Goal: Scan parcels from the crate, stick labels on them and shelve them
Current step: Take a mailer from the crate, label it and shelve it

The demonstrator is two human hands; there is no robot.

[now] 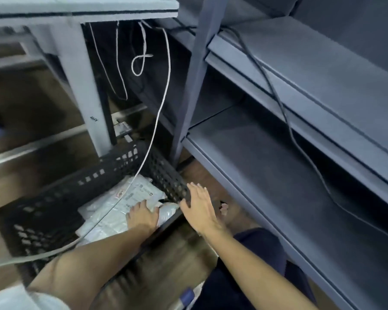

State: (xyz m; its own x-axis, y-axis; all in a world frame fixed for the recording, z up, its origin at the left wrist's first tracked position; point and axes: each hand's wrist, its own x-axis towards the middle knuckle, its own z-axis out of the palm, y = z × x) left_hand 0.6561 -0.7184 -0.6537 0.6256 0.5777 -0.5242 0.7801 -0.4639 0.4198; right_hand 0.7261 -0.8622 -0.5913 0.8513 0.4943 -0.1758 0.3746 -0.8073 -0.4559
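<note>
A black perforated plastic crate sits on the wooden floor and holds several white and grey parcel bags with printed labels. My left hand reaches down into the crate, and its fingers curl round the edge of a white parcel bag at the crate's right side. My right hand is spread with straight fingers and rests on the crate's right rim, holding nothing. A grey metal shelf unit stands directly to the right of the crate.
A grey table leg stands behind the crate, with white cables hanging from the tabletop, one trailing into the crate. A black cable runs across the shelves. My knee in dark trousers is by the shelf.
</note>
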